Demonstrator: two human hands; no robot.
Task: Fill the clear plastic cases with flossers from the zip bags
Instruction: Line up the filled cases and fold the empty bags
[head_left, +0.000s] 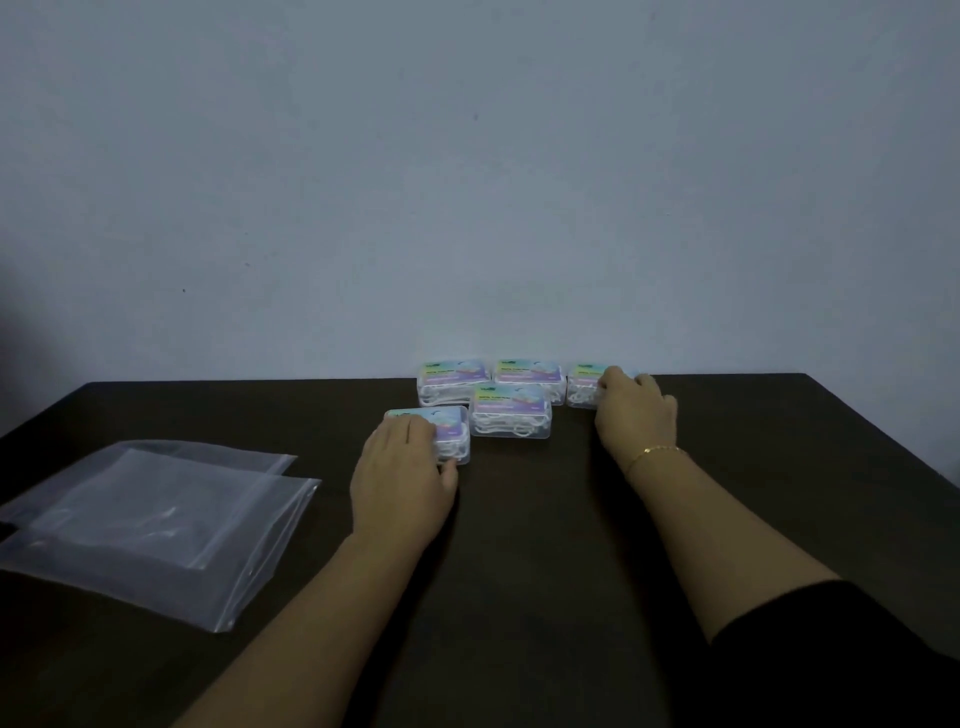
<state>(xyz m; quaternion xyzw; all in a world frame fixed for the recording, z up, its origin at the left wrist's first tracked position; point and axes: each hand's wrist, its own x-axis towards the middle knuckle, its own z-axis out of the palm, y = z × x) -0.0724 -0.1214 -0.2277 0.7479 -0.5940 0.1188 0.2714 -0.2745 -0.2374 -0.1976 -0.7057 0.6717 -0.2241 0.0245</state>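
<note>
1. Five clear plastic cases sit on the dark table near the wall, each with a pastel label on its closed lid and white flossers visible through the walls.
2. Three cases line the back edge — back-left case, back-middle case, back-right case; the centre case and the near-left case sit in front.
3. Every case lies flat, long axis running left to right.
4. Two zip bags lie flat and overlapped at the left, apparently empty.
5. The left hand lies over the near-left case, fingers curled round it; the right hand closes on the back-right case — a gold bracelet at its wrist.
</note>
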